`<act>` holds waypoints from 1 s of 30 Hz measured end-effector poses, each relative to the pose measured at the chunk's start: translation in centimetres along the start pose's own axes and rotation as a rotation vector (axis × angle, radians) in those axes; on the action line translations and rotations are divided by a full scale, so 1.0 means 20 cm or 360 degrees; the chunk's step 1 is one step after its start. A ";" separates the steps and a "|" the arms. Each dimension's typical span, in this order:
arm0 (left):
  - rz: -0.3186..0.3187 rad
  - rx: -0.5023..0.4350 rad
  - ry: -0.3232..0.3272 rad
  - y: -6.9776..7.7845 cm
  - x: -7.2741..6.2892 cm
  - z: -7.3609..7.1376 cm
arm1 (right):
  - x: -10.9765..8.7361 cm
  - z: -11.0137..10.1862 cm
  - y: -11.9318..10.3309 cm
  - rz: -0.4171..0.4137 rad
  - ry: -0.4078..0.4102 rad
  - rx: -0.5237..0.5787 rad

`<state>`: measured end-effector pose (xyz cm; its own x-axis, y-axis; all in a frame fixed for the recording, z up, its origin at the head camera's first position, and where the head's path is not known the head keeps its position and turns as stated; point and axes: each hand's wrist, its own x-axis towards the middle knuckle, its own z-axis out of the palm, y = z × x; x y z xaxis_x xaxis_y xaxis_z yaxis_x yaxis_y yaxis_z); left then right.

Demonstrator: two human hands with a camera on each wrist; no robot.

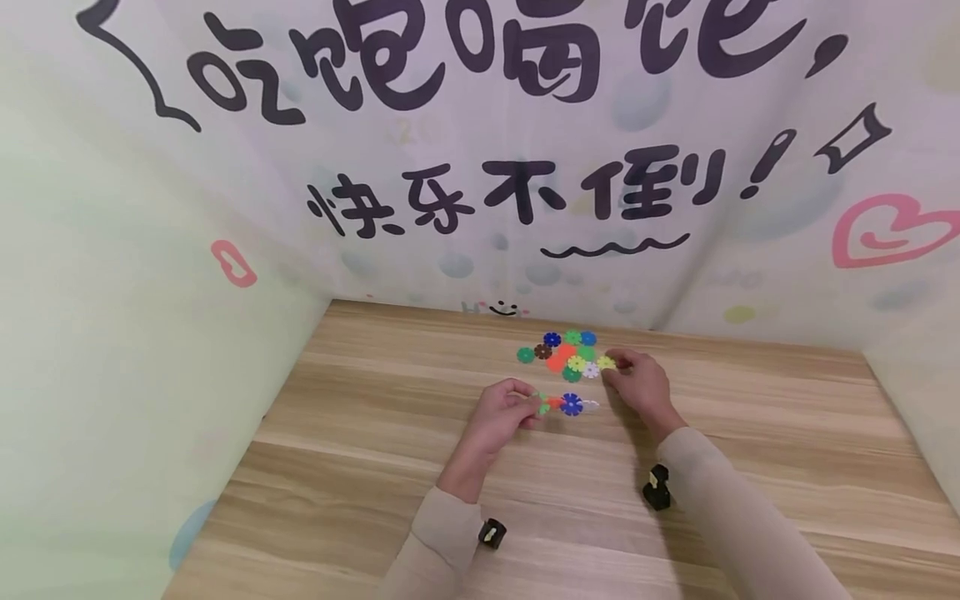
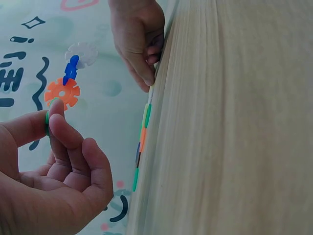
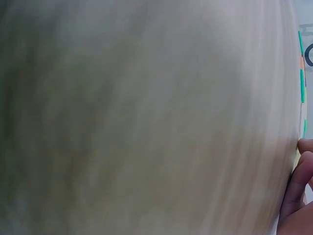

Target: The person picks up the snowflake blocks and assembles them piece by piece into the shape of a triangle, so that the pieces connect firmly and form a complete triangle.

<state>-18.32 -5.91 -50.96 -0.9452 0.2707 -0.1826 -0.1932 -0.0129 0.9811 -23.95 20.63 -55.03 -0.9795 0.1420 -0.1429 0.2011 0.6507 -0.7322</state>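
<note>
My left hand (image 1: 501, 414) pinches the green end of a short chain of interlocking snowflake discs. Beyond the green piece (image 1: 543, 405) come an orange disc (image 2: 62, 94), a blue disc (image 1: 572, 405) and a white disc (image 2: 82, 55). The chain points to the right, held up off the table in the left wrist view. My right hand (image 1: 641, 385) is at the right edge of a loose group of discs, thumb and fingers pinching a yellow disc (image 1: 606, 363) there. Only curled fingers (image 3: 299, 188) of that hand show at the right wrist view's edge.
Flat on the wooden table (image 1: 337, 433) lies the group of discs, including a brown disc (image 1: 543, 352), a dark blue disc (image 1: 552, 339), a white disc (image 1: 591, 369) and several green ones. A printed wall covering (image 1: 450, 275) rises directly behind the table.
</note>
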 end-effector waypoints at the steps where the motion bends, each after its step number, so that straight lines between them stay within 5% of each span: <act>1: 0.0005 0.0004 0.0000 0.00 0.00 0.00 | 0.00 0.00 0.00 -0.0005 0.0004 -0.0012; 12: 0.0007 0.0009 0.0011 0.01 0.00 0.00 | -0.01 0.00 0.00 0.0026 0.0063 0.0033; 22: -0.0025 0.0015 0.0023 0.02 -0.01 0.00 | -0.05 0.01 0.03 -0.0079 0.0112 0.0072; 30: -0.0022 0.0005 0.0025 0.02 -0.01 -0.01 | -0.09 -0.01 0.02 -0.0058 0.0001 0.0196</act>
<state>-18.30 -6.09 -50.57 -0.9464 0.2557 -0.1973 -0.2056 -0.0062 0.9786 -22.10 20.89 -54.95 -0.9861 0.1207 -0.1142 0.1626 0.5590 -0.8131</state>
